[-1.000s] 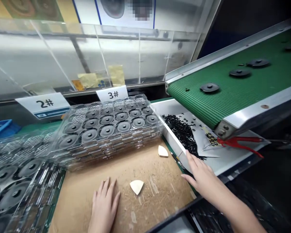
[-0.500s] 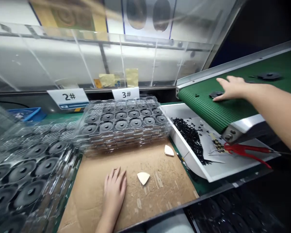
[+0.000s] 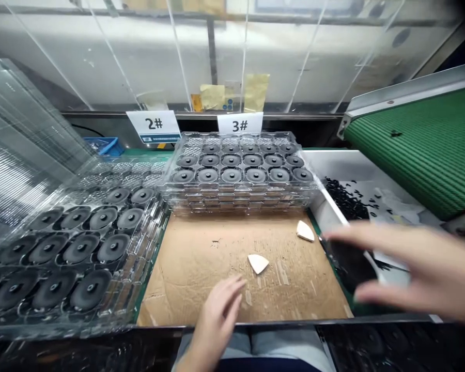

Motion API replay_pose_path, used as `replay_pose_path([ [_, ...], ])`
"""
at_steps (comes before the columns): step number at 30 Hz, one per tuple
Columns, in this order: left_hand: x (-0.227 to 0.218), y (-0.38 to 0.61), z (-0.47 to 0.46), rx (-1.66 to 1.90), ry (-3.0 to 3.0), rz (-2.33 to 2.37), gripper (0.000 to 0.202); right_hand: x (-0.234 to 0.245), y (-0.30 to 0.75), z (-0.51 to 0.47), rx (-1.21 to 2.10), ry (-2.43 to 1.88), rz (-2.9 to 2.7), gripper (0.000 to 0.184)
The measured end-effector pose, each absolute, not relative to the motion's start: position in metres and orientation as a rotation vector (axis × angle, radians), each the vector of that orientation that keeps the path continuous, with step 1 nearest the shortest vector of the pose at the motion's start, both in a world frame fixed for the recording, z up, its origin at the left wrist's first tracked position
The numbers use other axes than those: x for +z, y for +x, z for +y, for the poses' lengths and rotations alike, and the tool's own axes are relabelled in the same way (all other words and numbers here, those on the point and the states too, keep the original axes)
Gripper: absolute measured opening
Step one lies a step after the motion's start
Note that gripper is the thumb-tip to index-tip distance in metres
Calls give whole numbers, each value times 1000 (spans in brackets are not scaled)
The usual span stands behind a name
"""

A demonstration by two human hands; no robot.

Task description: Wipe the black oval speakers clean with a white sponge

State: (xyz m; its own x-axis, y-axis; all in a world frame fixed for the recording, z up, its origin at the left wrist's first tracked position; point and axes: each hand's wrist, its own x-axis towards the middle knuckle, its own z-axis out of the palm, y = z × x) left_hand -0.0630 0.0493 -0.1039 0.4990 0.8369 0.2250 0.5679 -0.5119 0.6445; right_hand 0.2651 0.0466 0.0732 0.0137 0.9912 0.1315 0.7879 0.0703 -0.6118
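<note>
My right hand [image 3: 418, 274], blurred by motion, grips a black round disc [image 3: 351, 263] between thumb and fingers at the right side of the cardboard sheet. My left hand [image 3: 219, 312] hovers over or rests on the cardboard [image 3: 201, 258] near its front edge; its fingers are loosely stretched, holding nothing. Just beyond its fingertips lies a white wedge-shaped piece [image 3: 258, 263]. A second white wedge [image 3: 305, 231] sits close to the cardboard's right edge.
Stacked clear trays [image 3: 240, 194] of black discs stand behind the cardboard; another disc tray [image 3: 118, 289] is at left. A white tray [image 3: 329, 204] with small black parts [image 3: 344, 199] lies right, below the green conveyor belt [image 3: 430, 150]. Labels 2# [image 3: 154, 125] and 3# [image 3: 240, 124] stand behind.
My right hand has come off the conveyor toward me, bringing the black disc with it. My left hand has shifted closer to the nearer wedge. The view has turned left and down.
</note>
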Motion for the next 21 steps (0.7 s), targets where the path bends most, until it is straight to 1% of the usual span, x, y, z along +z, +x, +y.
replay_pose_path([
  [1,-100,-61,40,817,2217,1059,31,51,237,31,792,-1667,-1995,59],
  [3,-96,-55,25,1038,2234,806,41,9,194,9,1291,-1592,-1907,59],
  [5,-97,-49,18,1189,2330,593,53,-27,168,-3,1639,-1436,-1553,61],
  [7,-98,-45,17,1154,2453,505,59,-55,155,-11,1826,-1292,-1215,71],
  [10,-92,-45,23,955,2547,501,63,-74,143,-26,1858,-1270,-906,76],
  [13,-83,-48,30,853,2518,465,63,-76,131,-39,1789,-1311,-803,76],
  [17,-82,-52,31,827,2370,463,72,-75,126,-31,1664,-1421,-1032,69],
  [19,-86,-56,27,807,2182,605,77,-74,129,-16,1603,-1467,-1160,67],
  [21,-91,-64,23,766,1820,806,72,-66,131,0,1559,-1492,-1178,60],
])
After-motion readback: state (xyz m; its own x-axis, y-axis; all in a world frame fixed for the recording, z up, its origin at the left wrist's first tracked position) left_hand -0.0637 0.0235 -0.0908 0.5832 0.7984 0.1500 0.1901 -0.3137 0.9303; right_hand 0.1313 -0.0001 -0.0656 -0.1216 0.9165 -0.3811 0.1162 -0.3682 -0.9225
